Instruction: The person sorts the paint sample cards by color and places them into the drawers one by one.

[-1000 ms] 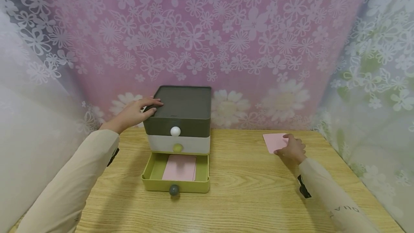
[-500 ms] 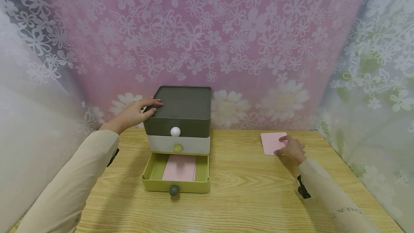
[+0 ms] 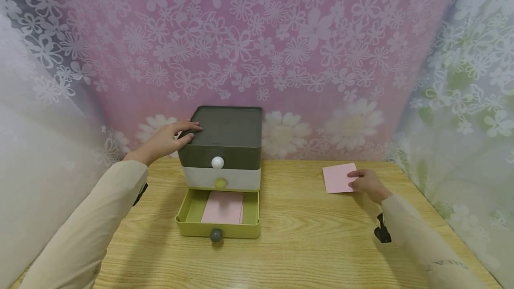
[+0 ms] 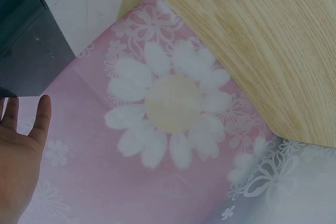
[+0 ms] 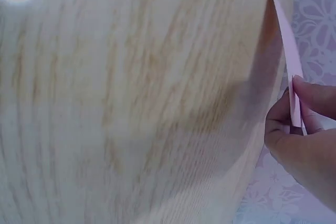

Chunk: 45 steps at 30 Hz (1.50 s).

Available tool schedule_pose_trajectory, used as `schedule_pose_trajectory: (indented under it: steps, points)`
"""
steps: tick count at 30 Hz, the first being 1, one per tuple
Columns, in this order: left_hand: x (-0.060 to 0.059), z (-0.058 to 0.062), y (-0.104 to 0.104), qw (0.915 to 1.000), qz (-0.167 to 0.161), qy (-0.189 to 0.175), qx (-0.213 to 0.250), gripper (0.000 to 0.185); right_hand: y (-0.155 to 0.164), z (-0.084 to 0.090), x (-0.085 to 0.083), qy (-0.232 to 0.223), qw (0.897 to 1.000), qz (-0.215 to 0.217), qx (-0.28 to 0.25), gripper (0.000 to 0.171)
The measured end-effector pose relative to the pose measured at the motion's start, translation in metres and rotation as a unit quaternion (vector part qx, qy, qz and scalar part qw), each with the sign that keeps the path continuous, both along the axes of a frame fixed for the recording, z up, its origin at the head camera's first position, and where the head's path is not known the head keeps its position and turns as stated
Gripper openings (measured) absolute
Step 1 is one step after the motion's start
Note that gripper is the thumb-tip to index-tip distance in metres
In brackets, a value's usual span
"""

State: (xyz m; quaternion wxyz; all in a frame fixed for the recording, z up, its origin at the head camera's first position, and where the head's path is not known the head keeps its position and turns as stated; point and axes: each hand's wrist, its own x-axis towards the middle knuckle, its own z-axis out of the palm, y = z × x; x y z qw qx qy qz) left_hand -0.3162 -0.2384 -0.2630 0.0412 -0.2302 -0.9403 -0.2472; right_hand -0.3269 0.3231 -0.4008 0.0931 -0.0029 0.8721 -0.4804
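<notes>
A small three-drawer box (image 3: pixel 220 146) stands at the back of the wooden table (image 3: pixel 305 240), with a dark top drawer, a white middle one and a yellow-green bottom drawer (image 3: pixel 218 214) pulled out. A pink card (image 3: pixel 223 208) lies flat inside that drawer. My left hand (image 3: pixel 166 139) rests on the box's top left edge, fingers laid over it. My right hand (image 3: pixel 367 183) pinches a second pink card (image 3: pixel 338 177) at the table's right, lifted off the wood; in the right wrist view the pink card (image 5: pixel 287 61) shows edge-on between thumb and fingers (image 5: pixel 315 95).
Flowered pink and white curtains (image 3: pixel 281 48) close in the table at the back and both sides. The table's right edge runs close behind my right hand. Bare wood lies between the drawer and the card.
My right hand has picked the pink card up off the table, raising it slightly and shifting it left. The left hand and the box have not moved.
</notes>
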Motion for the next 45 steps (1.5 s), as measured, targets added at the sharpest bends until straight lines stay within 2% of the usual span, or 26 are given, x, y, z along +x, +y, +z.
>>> schedule_pose_trajectory:
  steps: [6,14,24,30,36,41,45]
  points:
    - [0.0,0.0,0.0,1.0,0.002,-0.001,0.0,0.038,-0.001,0.005,0.002,-0.033,0.999,0.007,-0.042,0.048]
    - [0.002,0.003,0.001,1.0,0.004,0.0,-0.002,0.037,-0.029,0.016,0.014,-0.055,0.994,0.026,-0.086,0.049]
    - [0.004,0.005,0.003,0.9999,0.003,0.008,-0.005,0.037,-0.073,0.02,0.04,-0.054,0.984,0.11,-0.133,0.045]
    - [0.005,0.004,0.003,0.9999,0.004,0.012,-0.001,0.037,-0.102,0.022,0.057,-0.087,0.967,0.175,-0.165,0.04]
    - [0.005,0.003,0.003,0.9999,0.004,0.013,-0.004,0.037,-0.133,0.025,0.072,-0.125,0.939,0.238,-0.214,0.037]
    - [0.004,0.002,0.002,0.9999,0.005,0.01,-0.005,0.037,-0.161,0.028,0.084,-0.161,0.923,0.253,-0.24,0.036]
    - [0.003,0.002,0.002,0.9999,0.006,0.006,-0.008,0.038,-0.182,0.029,0.094,-0.176,0.921,0.253,-0.24,0.038]
